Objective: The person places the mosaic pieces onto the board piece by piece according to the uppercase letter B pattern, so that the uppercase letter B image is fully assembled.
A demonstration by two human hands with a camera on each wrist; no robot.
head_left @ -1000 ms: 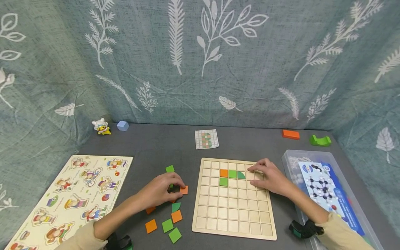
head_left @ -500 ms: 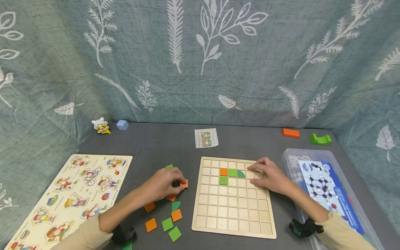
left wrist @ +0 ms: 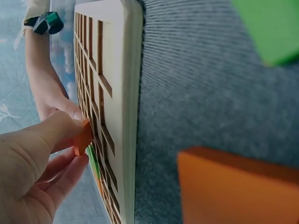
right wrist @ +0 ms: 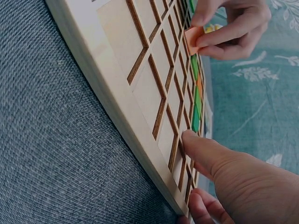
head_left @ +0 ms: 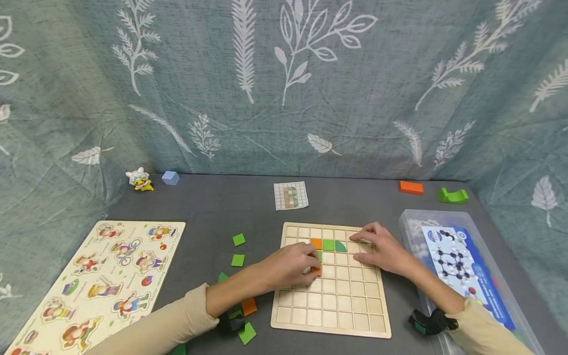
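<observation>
Hands meet over a wooden grid board [head_left: 330, 315] on a grey table [head_left: 213, 207]. The left hand [head_left: 290, 266] pinches an orange square tile [left wrist: 83, 137] between thumb and fingertips, holding it tilted just above a cell below the tiles already set. The right hand [head_left: 383, 251] lies on the board's upper right part, fingers straight and pressing the wood, holding nothing.

On the board sit four pieces: one orange tile [head_left: 316, 243], one green square [head_left: 328, 244], one green quarter-round piece [head_left: 340, 246], and a second green square mostly hidden by the left fingers.

Risk, as it looks from here: the pinched tile is on a slant and could catch on the raised ribs between cells and sit crooked, or land one cell off the pattern card [head_left: 290, 195]. If the right hand eased its pressure, the board could slide under the push and jog the seated pieces.

Loose beside the board: two green squares [head_left: 238, 239] above the forearm, one orange square [head_left: 249, 306] and one green square [head_left: 246, 333] below it; others are partly covered by the sleeve and cannot be counted. Also on the table: one picture puzzle [head_left: 102, 276], one clear plastic box [head_left: 461, 266], one toy figure [head_left: 139, 179], one blue cube [head_left: 170, 177], one orange block [head_left: 410, 187], one green block [head_left: 452, 196].
</observation>
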